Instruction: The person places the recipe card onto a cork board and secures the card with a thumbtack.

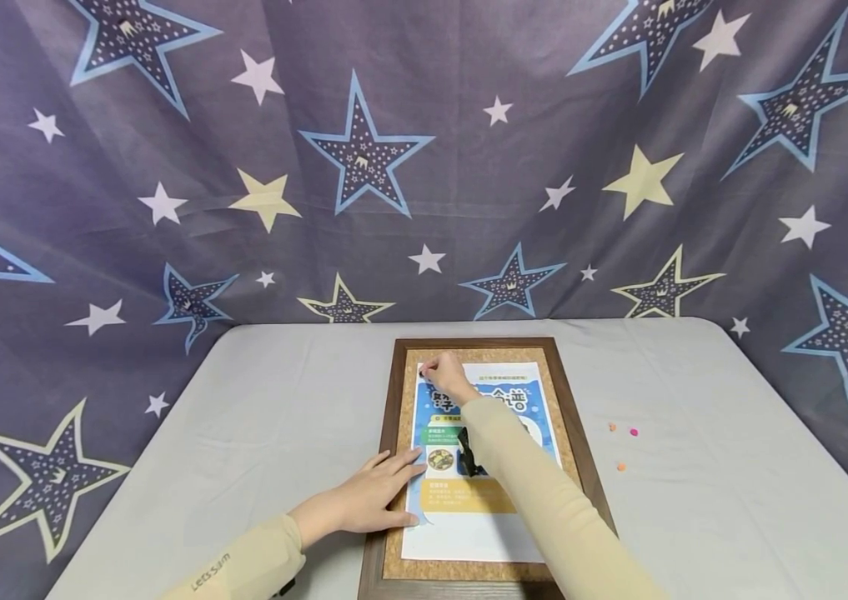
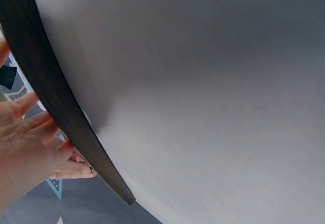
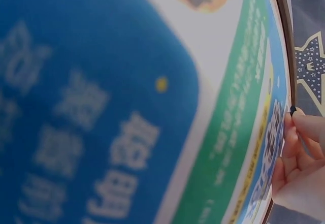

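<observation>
A corkboard (image 1: pixel 424 571) in a brown wooden frame lies on the table with a printed poster (image 1: pixel 469 542) flat on it. At the poster's top left corner, my right hand (image 1: pixel 448 375) pinches a small dark pushpin (image 3: pixel 293 110) between thumb and fingertip; its tip is hidden. My left hand (image 1: pixel 371 498) rests with spread fingers across the frame's left side, fingertips on the poster's lower left edge. From the left wrist view, the dark frame edge (image 2: pixel 61 87) runs past that hand. My right forearm covers part of the poster.
To the right of the board lie two small orange pieces (image 1: pixel 621 467) and a pink one (image 1: pixel 634 432) on the pale grey tablecloth (image 1: pixel 701 500). A dark curtain (image 1: pixel 454 225) printed with stars hangs behind the table.
</observation>
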Demonstrator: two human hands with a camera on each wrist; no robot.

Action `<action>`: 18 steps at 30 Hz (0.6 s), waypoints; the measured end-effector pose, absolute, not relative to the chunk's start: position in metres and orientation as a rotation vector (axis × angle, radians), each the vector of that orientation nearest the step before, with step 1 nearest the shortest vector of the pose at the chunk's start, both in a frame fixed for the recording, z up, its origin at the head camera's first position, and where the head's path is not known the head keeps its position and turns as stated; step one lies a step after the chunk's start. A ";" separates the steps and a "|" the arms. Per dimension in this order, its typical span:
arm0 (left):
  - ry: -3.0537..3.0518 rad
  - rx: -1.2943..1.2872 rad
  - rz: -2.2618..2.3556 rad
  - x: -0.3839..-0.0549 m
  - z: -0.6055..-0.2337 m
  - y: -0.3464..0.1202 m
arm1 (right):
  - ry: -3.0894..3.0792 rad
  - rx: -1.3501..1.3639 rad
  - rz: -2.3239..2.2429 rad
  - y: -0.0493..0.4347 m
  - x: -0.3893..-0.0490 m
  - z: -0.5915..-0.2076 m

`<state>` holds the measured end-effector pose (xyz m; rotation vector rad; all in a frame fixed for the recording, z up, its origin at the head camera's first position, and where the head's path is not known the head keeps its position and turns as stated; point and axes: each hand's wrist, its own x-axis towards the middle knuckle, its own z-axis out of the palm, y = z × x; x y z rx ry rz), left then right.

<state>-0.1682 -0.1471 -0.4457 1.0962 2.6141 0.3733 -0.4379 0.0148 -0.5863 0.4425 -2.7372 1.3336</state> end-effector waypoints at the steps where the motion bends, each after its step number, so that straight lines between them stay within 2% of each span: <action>1: 2.615 1.099 0.376 -0.168 -0.446 -0.147 | -2.756 0.431 1.345 0.015 -0.436 -0.583; 9: 2.611 1.089 0.378 -0.168 -0.446 -0.147 | -2.812 0.312 1.391 0.013 -0.422 -0.564; 18: 2.623 1.106 0.374 -0.168 -0.447 -0.148 | -2.847 0.337 1.395 0.013 -0.447 -0.593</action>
